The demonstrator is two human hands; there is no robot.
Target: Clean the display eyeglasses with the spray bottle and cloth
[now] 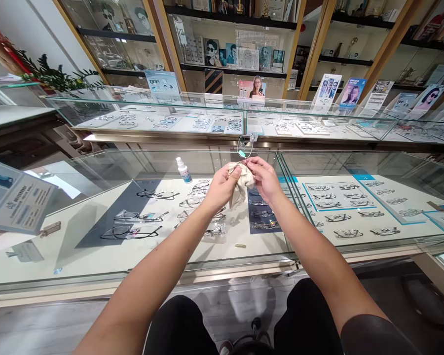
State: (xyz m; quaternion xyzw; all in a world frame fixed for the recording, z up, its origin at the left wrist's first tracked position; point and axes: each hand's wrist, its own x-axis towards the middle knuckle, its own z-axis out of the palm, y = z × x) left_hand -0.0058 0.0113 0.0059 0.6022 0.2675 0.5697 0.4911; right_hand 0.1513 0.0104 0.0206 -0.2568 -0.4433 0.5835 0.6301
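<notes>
Jutting beyond both hands (222, 186) (266, 178) (pale cloth (240, 186) bunched between them), eyeglasses (244, 146)

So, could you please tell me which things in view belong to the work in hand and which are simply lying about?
In use:
cloth, in the left hand
glasses, at the right hand
spray bottle, probably

Lying about:
display frames
leaflet
gold-coloured piece
potted plant

Glass display counters (207, 274), wood-framed shelves (231, 19), white wall (22, 19), grey floor (22, 325)

One cloth (239, 191); one bottle (184, 171)
</notes>
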